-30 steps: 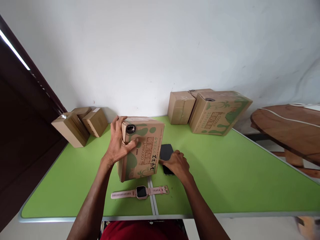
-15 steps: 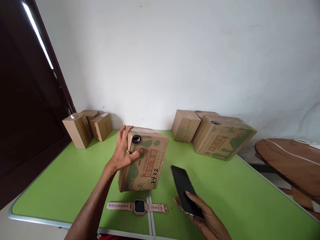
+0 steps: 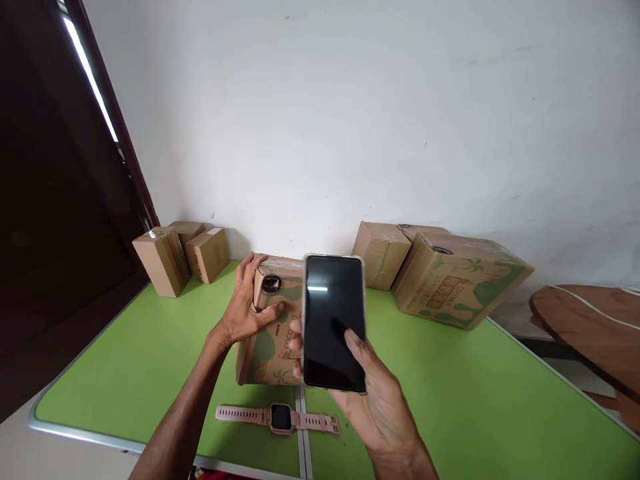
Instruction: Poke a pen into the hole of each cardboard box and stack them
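My left hand (image 3: 249, 303) grips the upper left corner of a cardboard box (image 3: 267, 347) with green print, thumb on its printed face and fingers over the edge. A dark-rimmed hole shows near that corner. In front of the box's right part, my right hand (image 3: 375, 393) holds a smartphone (image 3: 334, 320) upright, its dark screen towards me and the thumb lying over the glass. The phone covers much of the box's lettering. Below the box, a smartwatch (image 3: 281, 418) with a pink strap lies stretched flat on the green table (image 3: 450, 400).
Small plain cartons (image 3: 160, 263) stand together at the back left. At the back right are a taped carton (image 3: 381, 255) and another green-printed box (image 3: 463, 283). A brown wooden surface (image 3: 590, 327) with a white cord is beyond the table's right edge. A white wall (image 3: 320, 133) rises behind.
My right hand has raised the phone and moved it left, turning it upright in front of the box. My left hand keeps its grip on the box corner.
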The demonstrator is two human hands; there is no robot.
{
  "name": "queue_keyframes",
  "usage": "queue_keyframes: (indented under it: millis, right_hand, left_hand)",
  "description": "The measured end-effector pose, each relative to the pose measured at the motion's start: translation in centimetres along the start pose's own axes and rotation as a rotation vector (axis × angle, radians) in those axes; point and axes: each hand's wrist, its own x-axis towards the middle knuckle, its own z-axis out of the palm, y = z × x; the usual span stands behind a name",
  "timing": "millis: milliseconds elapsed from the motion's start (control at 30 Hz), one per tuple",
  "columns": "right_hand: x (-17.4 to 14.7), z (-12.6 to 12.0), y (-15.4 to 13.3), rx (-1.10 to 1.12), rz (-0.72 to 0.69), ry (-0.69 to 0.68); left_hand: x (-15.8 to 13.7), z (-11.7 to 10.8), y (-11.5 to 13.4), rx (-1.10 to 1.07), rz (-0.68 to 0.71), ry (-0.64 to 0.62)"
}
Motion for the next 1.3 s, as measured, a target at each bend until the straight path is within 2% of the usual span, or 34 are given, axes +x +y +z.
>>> queue_keyframes:
  millis: [100,200,600,1300]
  right_hand:
    - [1.7,1.5,1.3,0.017,0.033,-0.167]
    - [2.7,2.0,2.4,0.035,0.069,-0.227]
    - [2.4,1.9,3.4,0.06,0.106,-0.261]
    - [0.4,1.1,2.7,0.103,0.091,-0.329]
  left_hand:
    - [0.0,-0.2,-0.3,-0.031,0.041,0.008]
    - [0.1,-0.3,-0.6,-0.083,0.07,-0.007]
    - [0.2,-0.1,-0.2,-0.12,0.141,-0.009]
    - [0.0,0.8,0.0,0.091,0.183,0.06]
